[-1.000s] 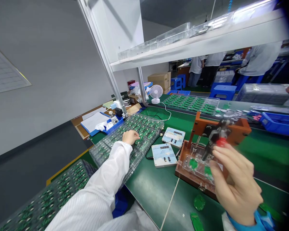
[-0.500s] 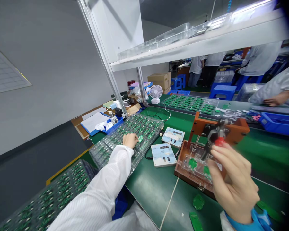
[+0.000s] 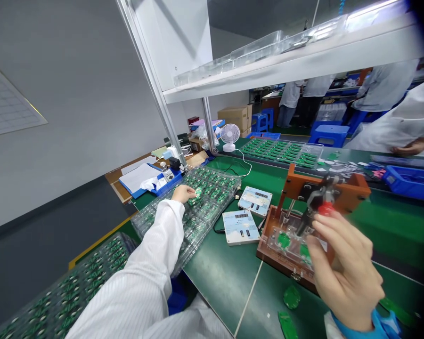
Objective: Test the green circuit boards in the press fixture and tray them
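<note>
Left hand and right hand at the tabletop (image 3: 226, 273), as I saw them from my remote post. I had the left hand (image 3: 183, 193) narrowed to a pinch, holding a small circuit board (image 3: 198, 192) by its left edge over the clear tray (image 3: 194, 248). The circuit board jutted rightward from the fingertips, its pale, patterned face turned toward the camera; its outline was too small for me to fix a long axis. The tray's long axis ran from near left to far right, with rows of green boards lying in its pockets. I had the right hand (image 3: 346, 268) half curled, thumb apart from the forefinger, its fingertips at the red knob (image 3: 325, 208) of the fixture (image 3: 279, 263); whether the hidden fingers closed around it, I could not tell. The dark lever (image 3: 305, 221) slanted from lower left to upper right, the red knob at its upper end. Below, one green disc (image 3: 283, 240) lay in the fixture's clear bed, with another (image 3: 305, 252) to its right. Two display boxes (image 3: 240, 228) stood between tray and fixture. Nearer me, a rounded green piece (image 3: 291, 297) lay near an elongated one (image 3: 287, 325), whose long axis pointed roughly toward the camera.
</note>
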Demonstrator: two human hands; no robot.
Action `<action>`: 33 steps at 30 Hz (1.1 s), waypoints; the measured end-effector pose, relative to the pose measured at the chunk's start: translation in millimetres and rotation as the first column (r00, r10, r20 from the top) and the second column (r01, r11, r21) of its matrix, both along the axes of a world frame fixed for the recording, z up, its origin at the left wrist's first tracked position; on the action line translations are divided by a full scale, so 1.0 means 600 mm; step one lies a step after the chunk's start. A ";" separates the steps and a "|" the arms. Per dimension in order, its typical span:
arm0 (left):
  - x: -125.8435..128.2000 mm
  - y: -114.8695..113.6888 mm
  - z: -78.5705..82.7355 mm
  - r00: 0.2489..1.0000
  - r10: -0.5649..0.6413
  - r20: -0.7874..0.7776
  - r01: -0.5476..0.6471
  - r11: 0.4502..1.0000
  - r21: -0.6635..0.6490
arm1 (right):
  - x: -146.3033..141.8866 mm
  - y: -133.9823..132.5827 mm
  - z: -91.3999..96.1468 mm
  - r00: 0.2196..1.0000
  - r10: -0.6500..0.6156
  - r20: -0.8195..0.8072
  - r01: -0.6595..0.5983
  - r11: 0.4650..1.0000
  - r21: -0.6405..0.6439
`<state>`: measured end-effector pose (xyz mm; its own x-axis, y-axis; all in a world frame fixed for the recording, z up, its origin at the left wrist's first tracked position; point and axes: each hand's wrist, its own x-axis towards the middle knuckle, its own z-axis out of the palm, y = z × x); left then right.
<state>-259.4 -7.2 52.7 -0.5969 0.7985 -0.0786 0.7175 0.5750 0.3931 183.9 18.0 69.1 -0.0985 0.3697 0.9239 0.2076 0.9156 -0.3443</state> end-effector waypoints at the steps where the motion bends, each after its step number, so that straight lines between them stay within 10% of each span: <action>1: -0.008 0.001 0.000 1.000 -0.006 0.006 0.006 1.000 -0.015 | 0.000 0.000 0.000 1.000 -0.004 0.007 0.004 1.000 -0.005; 13: 0.004 0.007 -0.047 0.991 -0.061 -0.118 0.035 0.978 -0.208 | 0.000 -0.003 -0.004 1.000 -0.014 0.013 0.014 0.999 -0.037; 33: 0.020 0.031 -0.018 0.984 -0.128 -0.127 0.066 0.912 -0.405 | -0.003 -0.001 0.003 1.000 0.012 0.010 -0.012 1.000 -0.004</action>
<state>-247.4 11.3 41.9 -0.5476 0.7736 -0.3189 0.8096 0.5862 0.0316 181.8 17.3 71.1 -0.1125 0.3725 0.9212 0.1997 0.9166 -0.3462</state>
